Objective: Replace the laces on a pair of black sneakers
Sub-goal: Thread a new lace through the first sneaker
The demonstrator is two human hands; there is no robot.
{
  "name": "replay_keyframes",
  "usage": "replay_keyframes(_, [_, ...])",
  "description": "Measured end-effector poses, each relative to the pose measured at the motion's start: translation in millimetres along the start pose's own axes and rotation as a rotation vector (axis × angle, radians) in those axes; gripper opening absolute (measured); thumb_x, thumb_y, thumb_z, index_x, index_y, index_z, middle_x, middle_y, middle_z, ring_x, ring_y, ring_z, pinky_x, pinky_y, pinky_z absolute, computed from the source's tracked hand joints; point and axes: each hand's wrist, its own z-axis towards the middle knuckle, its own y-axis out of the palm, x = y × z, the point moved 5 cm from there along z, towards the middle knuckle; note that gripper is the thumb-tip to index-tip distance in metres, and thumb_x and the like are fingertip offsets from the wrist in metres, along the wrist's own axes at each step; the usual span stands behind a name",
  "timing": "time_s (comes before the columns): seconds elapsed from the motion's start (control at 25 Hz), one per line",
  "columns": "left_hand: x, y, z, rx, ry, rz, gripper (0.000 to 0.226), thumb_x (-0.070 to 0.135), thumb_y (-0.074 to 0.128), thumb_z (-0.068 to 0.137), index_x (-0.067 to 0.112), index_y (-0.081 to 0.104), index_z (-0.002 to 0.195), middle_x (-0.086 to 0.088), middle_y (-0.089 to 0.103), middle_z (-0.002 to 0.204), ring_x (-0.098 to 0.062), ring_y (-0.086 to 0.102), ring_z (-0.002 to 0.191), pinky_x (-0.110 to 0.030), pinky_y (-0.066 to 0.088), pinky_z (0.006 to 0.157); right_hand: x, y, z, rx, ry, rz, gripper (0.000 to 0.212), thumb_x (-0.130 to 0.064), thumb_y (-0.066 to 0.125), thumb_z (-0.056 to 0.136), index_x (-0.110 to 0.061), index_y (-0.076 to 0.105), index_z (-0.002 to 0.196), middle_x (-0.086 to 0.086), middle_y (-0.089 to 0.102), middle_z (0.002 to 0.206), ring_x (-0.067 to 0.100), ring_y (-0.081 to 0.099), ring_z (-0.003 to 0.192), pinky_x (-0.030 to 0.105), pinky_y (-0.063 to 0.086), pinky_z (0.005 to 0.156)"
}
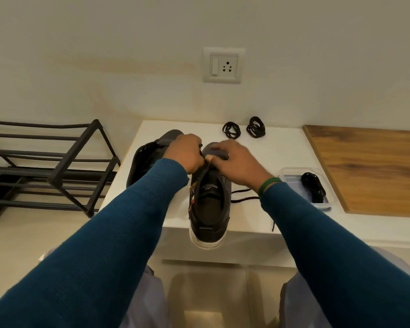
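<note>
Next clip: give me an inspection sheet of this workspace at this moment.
Surface: white tabletop, wooden panel alongside on the right.
Job's things: upright black sneaker, heel past the near edge, its loose black lace trailing right; second black sneaker on its side; two coiled black laces.
Clutter: clear plastic tray holding a black lace bundle.
Grips: left hand grips the lace; right hand rests on the toe, hold unclear.
Cables: nothing seen.
Surroundings: black metal shoe rack, white wall socket.

Dim warm light — soft, edges warped
</note>
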Motion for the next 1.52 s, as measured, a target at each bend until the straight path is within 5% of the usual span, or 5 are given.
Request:
replay_keyframes(0.48, [-10.8, 10.3, -6.2, 0.038, -0.266, -0.650, 0.027, 0.012, 0.082, 0.078, 0.011, 0.055, 0.080, -0.004, 0.056, 0.079, -0.019, 0.054, 0.076, -0.029, 0.050, 0.062, 17.7, 19.0, 12.4, -0.098, 0.084, -0.035, 0.042, -0.032, 0.061, 0.087, -0.035, 0.064, 0.129, 0.005, 0.053, 0.129, 0.029, 0.046, 0.124, 0.050, 0.040, 0.108])
replay_keyframes(0.72, [-23.1, -75.5, -15.3, 0.682, -0.115, -0.728, 0.033, 0.019, 0.076, 0.083, 0.018, 0.047, 0.069, 0.004, 0.055, 0.069, -0.009, 0.052, 0.063, -0.013, 0.046, 0.056, 25.7, 20.0, 16.0, -0.148, 0.139, -0.072, 0.039, -0.036, 0.065, 0.088, -0.034, 0.067, 0.126, 0.001, 0.047, 0.137, 0.023, 0.043, 0.127, 0.047, 0.040, 0.110])
replay_keyframes(0.96, [-4.5, -33.5, -18.5, -0.031, -0.101, 0.062, 0.059, 0.064, 0.056, 0.090, 0.007, 0.062, 0.080, -0.006, 0.061, 0.080, -0.021, 0.059, 0.072, -0.031, 0.047, 0.062, 22.2, 19.0, 13.4, -0.136, 0.048, -0.133, 0.037, -0.046, 0.058, 0.096, -0.028, 0.067, 0.127, 0.003, 0.050, 0.131, 0.023, 0.045, 0.122, 0.043, 0.041, 0.105])
replay_keyframes(1.2, [-3.5, -39.4, -31.0, -0.222, -0.093, 0.031, 0.025, 0.009, 0.053, 0.097, 0.004, 0.071, 0.112, -0.014, 0.070, 0.108, -0.027, 0.065, 0.096, -0.034, 0.052, 0.079, 21.0, 8.3, 8.0, -0.108, 0.023, -0.042, 0.031, -0.043, 0.053, 0.100, -0.021, 0.074, 0.105, -0.017, 0.057, 0.092, 0.012, 0.056, 0.095, 0.018, 0.036, 0.069])
replay_keyframes(1.52, [2.4, -70.2, -55.9, -0.213, -0.057, 0.039, 0.021, 0.005, 0.059, 0.096, 0.004, 0.073, 0.111, -0.011, 0.073, 0.101, -0.024, 0.070, 0.092, -0.030, 0.055, 0.076, 27.1, -35.2, 6.4, 0.186, 0.066, 0.096, 0.036, -0.039, 0.052, 0.100, -0.010, 0.074, 0.101, 0.006, 0.073, 0.106, 0.020, 0.064, 0.101, 0.027, 0.044, 0.077])
